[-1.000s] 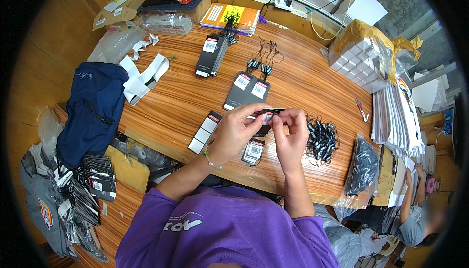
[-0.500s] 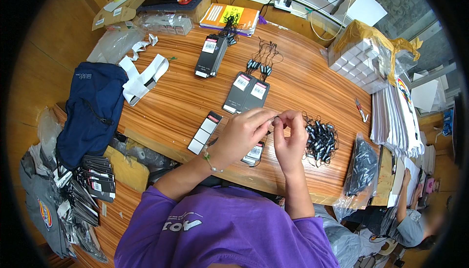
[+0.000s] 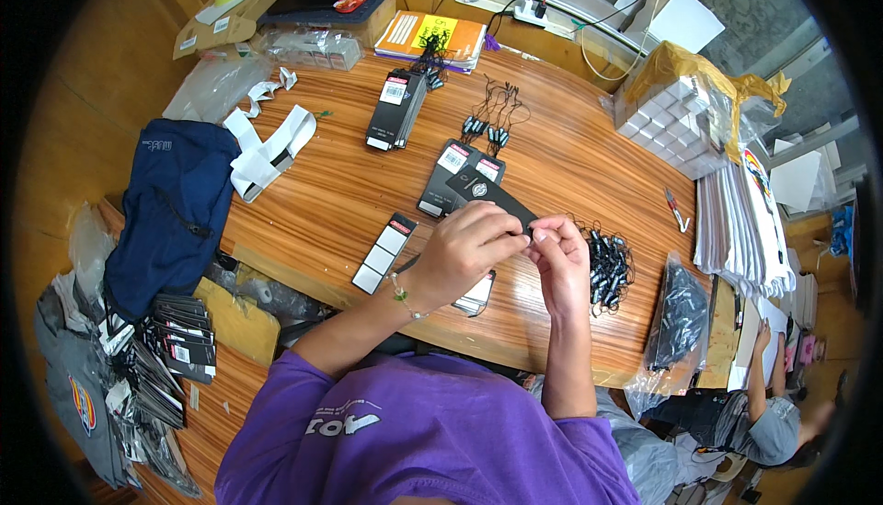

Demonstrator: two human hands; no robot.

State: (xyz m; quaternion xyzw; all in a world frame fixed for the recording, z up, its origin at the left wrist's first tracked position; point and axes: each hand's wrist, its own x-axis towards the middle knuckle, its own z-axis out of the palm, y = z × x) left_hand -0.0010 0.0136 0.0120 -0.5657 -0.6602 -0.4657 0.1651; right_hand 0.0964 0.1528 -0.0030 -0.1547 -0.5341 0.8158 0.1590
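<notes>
A black hang tag (image 3: pixel 495 196) with a round white emblem sticks out beyond my fingers, tilted. My left hand (image 3: pixel 471 246), with a beaded bracelet on its wrist, is closed along the tag's near edge. At the tag's right end, the fingertips of my right hand (image 3: pixel 562 252) are pinched; a thin cord may be among them, too small to make out. Behind the held tag lie two stacks of black tags (image 3: pixel 445 174) with white labels and cords. Partly under my left hand is another labelled tag (image 3: pixel 476 295). A pile of black string loops (image 3: pixel 609 270) lies right of my right hand.
A label strip (image 3: pixel 384 252) lies left of my hands, with a taller tag stack (image 3: pixel 395 109) farther back. At the right are small snips (image 3: pixel 677 209), a plastic bag of black loops (image 3: pixel 678 314), folded white garments (image 3: pixel 743 220) and wrapped boxes (image 3: pixel 676 119). A person (image 3: pixel 768 422) sits lower right.
The black tag has come up into view between my hands, its emblem side showing. My right hand has shifted slightly right and down; both hands remain close together.
</notes>
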